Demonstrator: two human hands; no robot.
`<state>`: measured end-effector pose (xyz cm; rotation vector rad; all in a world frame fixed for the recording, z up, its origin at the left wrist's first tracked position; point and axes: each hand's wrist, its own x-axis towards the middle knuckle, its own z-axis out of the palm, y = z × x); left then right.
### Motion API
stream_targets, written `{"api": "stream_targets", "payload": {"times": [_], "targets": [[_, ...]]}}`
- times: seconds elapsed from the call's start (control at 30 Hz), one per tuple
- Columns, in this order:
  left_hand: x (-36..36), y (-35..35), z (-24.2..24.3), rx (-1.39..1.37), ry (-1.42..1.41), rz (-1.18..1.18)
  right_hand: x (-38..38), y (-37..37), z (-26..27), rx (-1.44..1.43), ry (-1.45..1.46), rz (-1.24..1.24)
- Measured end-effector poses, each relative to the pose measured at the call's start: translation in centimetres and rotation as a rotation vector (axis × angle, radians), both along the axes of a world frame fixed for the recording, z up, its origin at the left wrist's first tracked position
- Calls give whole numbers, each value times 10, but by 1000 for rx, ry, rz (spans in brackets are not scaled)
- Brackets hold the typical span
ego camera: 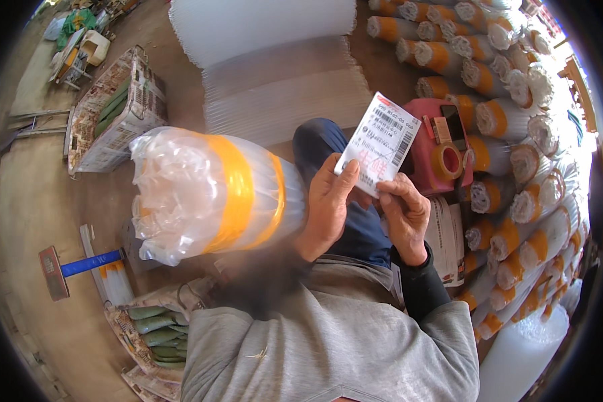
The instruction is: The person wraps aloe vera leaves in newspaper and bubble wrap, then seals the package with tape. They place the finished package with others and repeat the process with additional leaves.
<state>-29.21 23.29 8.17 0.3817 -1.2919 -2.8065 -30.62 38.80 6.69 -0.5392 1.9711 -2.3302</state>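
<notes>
My left hand (326, 206) holds a thin stack of white printed shipping labels (374, 145) with the thumb pressed on its face. At the stack's lower right corner, my right hand (407, 216) pinches the edge between thumb and fingers. The labels bear writing, barcodes and red print. Beside my left forearm lies a thick bundle in clear plastic air-column wrap (221, 196), bound with two bands of orange tape (231, 196). Its near end is gathered and crumpled. What is inside it cannot be made out. My left forearm is partly blurred.
A pink plastic stool (422, 171) carries a tape roll (446, 162) and a phone (454, 125). Taped bundles (492, 118) crowd the right side. Crates (120, 120) of long green vegetables (161, 334) stand left, near a blue-handled tool (93, 262). Air-column sheeting (281, 90) lies ahead.
</notes>
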Motion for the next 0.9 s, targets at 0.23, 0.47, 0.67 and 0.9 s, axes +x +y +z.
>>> {"api": "stream_targets", "payload": {"times": [0.23, 0.47, 0.67, 0.9], "targets": [[8, -2, -11, -208, 64, -175, -9, -8, 0, 160, 33, -196], [8, -3, -12, -167, 34, -125, -8, -13, 1, 213, 69, -233], [7, -3, -11, -187, 43, -102, -8, -15, -2, 201, 41, -261], [6, -2, -11, -274, 57, -74, -8, -16, -4, 128, -50, -245]]}}
